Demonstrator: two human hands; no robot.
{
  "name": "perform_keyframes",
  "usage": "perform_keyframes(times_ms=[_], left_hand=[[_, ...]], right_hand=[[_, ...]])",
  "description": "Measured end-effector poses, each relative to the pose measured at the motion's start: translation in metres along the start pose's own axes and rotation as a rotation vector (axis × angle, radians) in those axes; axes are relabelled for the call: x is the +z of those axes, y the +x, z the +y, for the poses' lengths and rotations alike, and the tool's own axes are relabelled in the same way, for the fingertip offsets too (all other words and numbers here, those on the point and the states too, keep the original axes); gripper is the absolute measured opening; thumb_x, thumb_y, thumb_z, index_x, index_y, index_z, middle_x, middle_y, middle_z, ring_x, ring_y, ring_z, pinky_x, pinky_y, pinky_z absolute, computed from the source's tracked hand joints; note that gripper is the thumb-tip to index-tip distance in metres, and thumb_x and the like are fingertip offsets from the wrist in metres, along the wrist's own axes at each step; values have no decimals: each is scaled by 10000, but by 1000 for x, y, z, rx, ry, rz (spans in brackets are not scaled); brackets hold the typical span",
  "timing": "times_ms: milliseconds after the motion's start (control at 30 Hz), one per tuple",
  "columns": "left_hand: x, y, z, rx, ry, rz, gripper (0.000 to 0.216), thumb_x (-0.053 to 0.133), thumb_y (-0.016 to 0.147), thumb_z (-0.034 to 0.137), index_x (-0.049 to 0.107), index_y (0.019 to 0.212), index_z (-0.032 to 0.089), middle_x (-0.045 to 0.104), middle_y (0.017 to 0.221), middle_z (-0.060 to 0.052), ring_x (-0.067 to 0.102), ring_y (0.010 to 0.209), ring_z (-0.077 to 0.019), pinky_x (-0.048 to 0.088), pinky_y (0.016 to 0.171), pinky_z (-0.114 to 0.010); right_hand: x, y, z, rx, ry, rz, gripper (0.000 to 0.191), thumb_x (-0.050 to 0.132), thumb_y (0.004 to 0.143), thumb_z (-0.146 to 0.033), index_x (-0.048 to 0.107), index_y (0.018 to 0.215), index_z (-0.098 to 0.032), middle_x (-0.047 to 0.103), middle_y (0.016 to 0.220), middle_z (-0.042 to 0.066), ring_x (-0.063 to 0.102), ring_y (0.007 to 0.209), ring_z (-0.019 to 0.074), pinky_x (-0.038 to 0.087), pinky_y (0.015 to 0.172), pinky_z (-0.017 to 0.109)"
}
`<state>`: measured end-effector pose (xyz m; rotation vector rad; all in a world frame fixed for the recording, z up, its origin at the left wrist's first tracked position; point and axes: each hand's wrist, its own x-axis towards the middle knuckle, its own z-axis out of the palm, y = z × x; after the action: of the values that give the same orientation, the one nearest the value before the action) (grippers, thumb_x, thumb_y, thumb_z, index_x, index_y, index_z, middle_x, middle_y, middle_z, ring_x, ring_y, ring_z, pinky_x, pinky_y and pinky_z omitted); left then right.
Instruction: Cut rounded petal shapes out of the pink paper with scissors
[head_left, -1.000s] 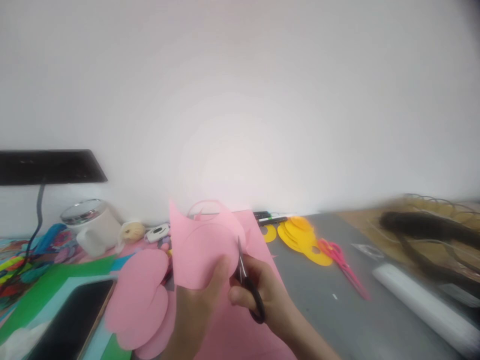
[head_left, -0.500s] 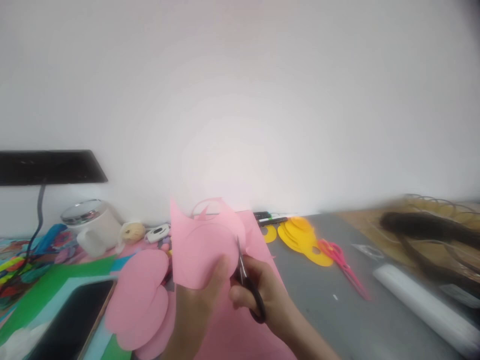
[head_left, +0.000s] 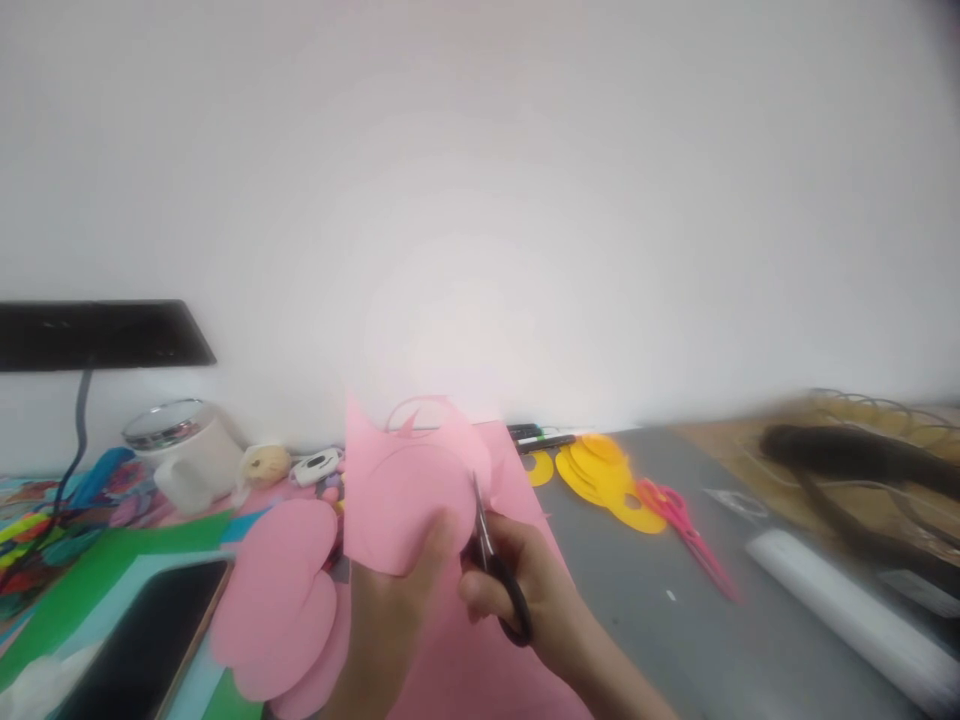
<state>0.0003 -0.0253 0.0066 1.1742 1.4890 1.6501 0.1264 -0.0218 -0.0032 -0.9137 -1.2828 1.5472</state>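
Note:
My left hand (head_left: 401, 590) grips a sheet of pink paper (head_left: 409, 485), thumb on the near face and the other fingers hidden behind it. A curved outline shows on the sheet. My right hand (head_left: 521, 585) is closed on the black-handled scissors (head_left: 491, 560), whose blades point up at the right edge of the curve, against the paper. Below the hands lies a larger pink sheet (head_left: 487, 660). Rounded pink paper cutouts (head_left: 274, 590) overlap in a pile left of my left hand.
Yellow paper cutouts (head_left: 596, 470) and pink scissors (head_left: 690, 535) lie right on the grey surface (head_left: 637, 610), with a white roll (head_left: 847, 620) farther right. At left are a phone (head_left: 150, 640), a lidded white mug (head_left: 184, 455) and green paper (head_left: 127, 555). A wall rises behind.
The pink paper's left side has tilted slightly, its lower left corner now a little higher. Both hands and the scissors stay nearly where they were.

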Motion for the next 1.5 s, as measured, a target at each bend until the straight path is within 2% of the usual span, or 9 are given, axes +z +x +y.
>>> perform_keyframes(times_ms=[133, 400, 633, 833, 933, 1033, 1167, 1333, 1500], left_hand=[[0, 0, 1, -20, -5, -14, 357, 691, 683, 455, 597, 883, 176, 660, 885, -77, 618, 883, -273, 500, 765, -419], [1, 4, -12, 3, -41, 36, 349, 728, 619, 436, 624, 840, 186, 648, 788, -57, 626, 909, -299, 508, 830, -457], [3, 5, -18, -8, -33, 64, 443, 738, 587, 469, 634, 921, 197, 649, 737, -44, 644, 797, -295, 537, 778, -462], [2, 6, -15, 21, -7, 90, 479, 728, 589, 477, 630, 959, 189, 657, 772, -49, 645, 840, -301, 516, 824, -465], [0, 5, -12, -15, 2, 43, 388, 737, 594, 447, 643, 867, 187, 659, 763, -56, 647, 835, -315, 519, 792, -465], [0, 3, -7, -38, -24, 52, 330, 732, 606, 439, 642, 802, 188, 661, 751, -52, 647, 833, -306, 526, 759, -437], [1, 0, 3, -130, -92, 17, 324, 717, 640, 449, 631, 795, 178, 658, 769, -58, 627, 728, -246, 518, 571, -352], [5, -5, 11, -48, -26, 53, 380, 735, 635, 443, 649, 895, 180, 691, 848, -58, 636, 904, -267, 514, 780, -389], [6, -7, 8, -37, -44, 19, 416, 724, 644, 447, 650, 951, 177, 701, 865, -58, 647, 862, -262, 518, 748, -383]], right_hand=[[0, 0, -1, 19, -14, 15, 281, 762, 622, -303, 514, 635, -171, 499, 526, -54, 458, 485, 95, 411, 440, 214], [0, 0, 0, 23, -49, 27, 234, 721, 647, -254, 498, 640, -182, 500, 528, -58, 461, 454, 88, 362, 413, 198], [-1, 1, 2, 16, -69, 15, 229, 717, 653, -295, 517, 668, -183, 513, 525, -57, 478, 448, 98, 365, 421, 210], [-3, -1, 3, 26, -89, 15, 187, 700, 661, -276, 553, 714, -174, 521, 528, -57, 492, 440, 103, 360, 426, 212], [-3, -1, 2, 34, -95, 12, 182, 692, 662, -263, 569, 753, -165, 525, 540, -55, 497, 440, 103, 372, 433, 215], [-1, -2, 2, 49, -87, 10, 187, 687, 669, -262, 572, 777, -162, 517, 543, -59, 500, 439, 101, 363, 433, 209], [2, -2, 3, 83, -75, -14, 230, 713, 666, -288, 565, 794, -166, 525, 555, -51, 493, 456, 104, 346, 432, 205], [2, -1, 2, -9, -41, 18, 395, 809, 600, -383, 483, 682, -176, 453, 608, -54, 387, 542, 89, 332, 493, 213], [1, -1, -1, -25, -2, -5, 467, 816, 594, -439, 435, 688, -185, 459, 628, -42, 366, 558, 95, 302, 506, 223]])
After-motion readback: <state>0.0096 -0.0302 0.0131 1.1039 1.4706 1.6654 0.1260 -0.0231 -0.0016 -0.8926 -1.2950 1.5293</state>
